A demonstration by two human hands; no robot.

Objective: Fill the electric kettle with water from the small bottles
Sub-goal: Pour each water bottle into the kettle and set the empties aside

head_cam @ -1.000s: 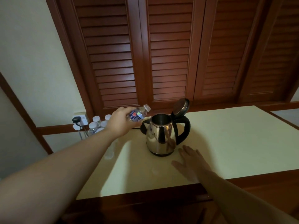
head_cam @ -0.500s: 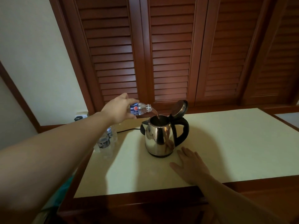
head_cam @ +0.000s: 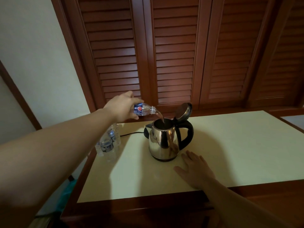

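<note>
- Head view: the left hand (head_cam: 122, 106) is extended forward on a straight forearm, raised above the table (head_cam: 238, 145), with fingers and thumb curled round the body of a small bottle (head_cam: 144, 109).
- Small bottle is held nearly level, neck pointing toward 3 o'clock and tipped slightly down; its open mouth sits just above and to the 10 o'clock side of the kettle opening.
- A thin stream of water (head_cam: 160, 117) runs from the bottle mouth into the electric kettle (head_cam: 164, 140).
- Electric kettle stands upright on the table near its centre-left, steel body, black handle toward 3 o'clock, spout toward 9 o'clock; its lid (head_cam: 183, 111) is hinged open and stands tilted up at the 1 o'clock side.
- Right hand (head_cam: 195, 168) lies palm-down on the table at the kettle's 5 o'clock, fingers spread and straight, holding nothing; fingertips near the kettle base, contact not determinable.
- Other bottles (head_cam: 108, 145) stand grouped at the table's left edge, at the kettle's 9 o'clock, partly hidden by the left forearm.
- A black cord (head_cam: 131, 133) runs from the kettle base toward 9 o'clock.
- Louvred wooden doors (head_cam: 174, 51) fill the wall at 12 o'clock.
</note>
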